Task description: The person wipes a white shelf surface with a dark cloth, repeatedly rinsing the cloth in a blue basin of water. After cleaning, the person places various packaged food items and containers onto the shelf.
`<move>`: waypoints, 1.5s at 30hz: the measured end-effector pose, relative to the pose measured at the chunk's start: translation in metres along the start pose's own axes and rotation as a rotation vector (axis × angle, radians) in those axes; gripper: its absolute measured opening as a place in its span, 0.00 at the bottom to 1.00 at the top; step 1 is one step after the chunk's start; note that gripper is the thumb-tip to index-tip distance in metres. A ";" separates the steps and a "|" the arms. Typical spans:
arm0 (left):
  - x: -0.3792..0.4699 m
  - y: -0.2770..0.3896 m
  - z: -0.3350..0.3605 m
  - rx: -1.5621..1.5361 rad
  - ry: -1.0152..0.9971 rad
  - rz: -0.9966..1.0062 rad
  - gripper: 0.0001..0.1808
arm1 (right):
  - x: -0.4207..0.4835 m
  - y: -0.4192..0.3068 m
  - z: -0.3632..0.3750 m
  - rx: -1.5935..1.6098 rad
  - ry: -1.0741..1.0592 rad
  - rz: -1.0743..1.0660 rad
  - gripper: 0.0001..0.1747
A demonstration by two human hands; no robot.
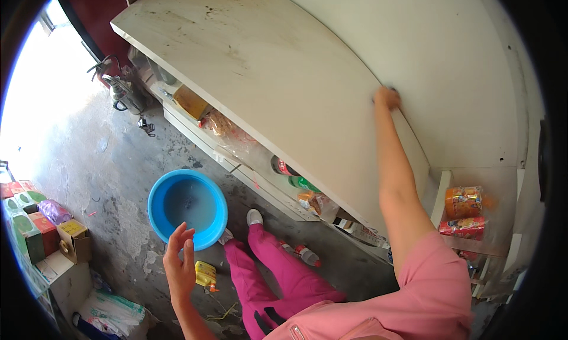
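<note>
My right hand [387, 98] presses on the white shelf top [284, 74] at its back edge, where it meets the upright white panel [443, 65]. A small dark thing [393, 90] shows under its fingers, too blurred to name. Dark smears and specks mark the far end of that surface. My left hand [179, 262] hangs in the air with nothing in it, its fingers apart. Beyond its fingertips, a blue plastic basin [155, 202] of cloudy water stands on the floor. Close to that hand, a yellow bottle with an orange cap [205, 274] lies on the concrete.
Under the top, a shelf holds a cola bottle [283, 166], a green bottle [304, 183] and bagged goods. Two bottles lie beside my legs. Orange and red tubs [463, 202] fill a rack at right. Boxes [73, 240] stand at left, a metal kettle [126, 94] far left.
</note>
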State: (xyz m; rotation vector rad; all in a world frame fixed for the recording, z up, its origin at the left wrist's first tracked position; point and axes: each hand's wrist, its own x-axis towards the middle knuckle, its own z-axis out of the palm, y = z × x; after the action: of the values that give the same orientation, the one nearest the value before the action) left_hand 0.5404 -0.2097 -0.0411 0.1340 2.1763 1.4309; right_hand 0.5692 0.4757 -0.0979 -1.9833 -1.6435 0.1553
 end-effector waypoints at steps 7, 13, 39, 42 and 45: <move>-0.020 -0.026 -0.042 -0.085 0.135 -0.008 0.18 | -0.212 -0.232 0.042 0.253 -0.398 -0.846 0.17; -0.010 0.000 -0.028 -0.170 0.088 0.038 0.18 | -0.446 -0.259 0.005 0.668 -0.369 -1.276 0.14; -0.136 -0.109 -0.097 -0.198 0.325 -0.168 0.19 | -0.293 -0.167 0.013 0.580 -0.323 -0.930 0.09; -0.129 -0.101 -0.087 -0.167 0.305 -0.150 0.19 | -0.416 -0.196 -0.002 0.804 -0.333 -1.205 0.09; -0.126 -0.087 -0.084 -0.153 0.264 -0.088 0.19 | -0.526 -0.214 -0.028 1.022 -0.349 -1.248 0.06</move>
State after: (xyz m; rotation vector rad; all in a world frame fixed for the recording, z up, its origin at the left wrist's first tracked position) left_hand 0.6253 -0.3618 -0.0453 -0.2145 2.2349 1.6343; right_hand 0.2659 -0.0056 -0.1053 -0.0637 -2.0721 0.6850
